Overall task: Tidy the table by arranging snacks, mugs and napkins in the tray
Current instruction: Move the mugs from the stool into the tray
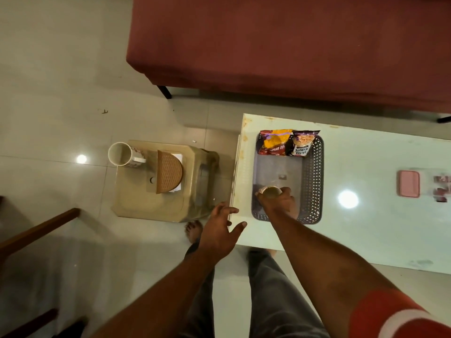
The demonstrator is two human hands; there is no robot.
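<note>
The tray in front of me is grey with a lattice of small holes along its walls, and it sits on a pale, glossy whitish-green worktop. In it, my peanut packet is purple and white with black lettering, beside a red and yellow snack packet. The mug on the beige stool is white with small red flowers, the napkin holder is brown wicker-patterned, the sofa is maroon, and my sleeve is red with a white stripe.

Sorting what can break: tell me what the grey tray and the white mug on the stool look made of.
The grey perforated tray looks like matte moulded plastic, judging by its lattice-cut walls. The white flower-printed mug on the beige stool is probably glazed ceramic: thick rim, glossy surface.
</note>
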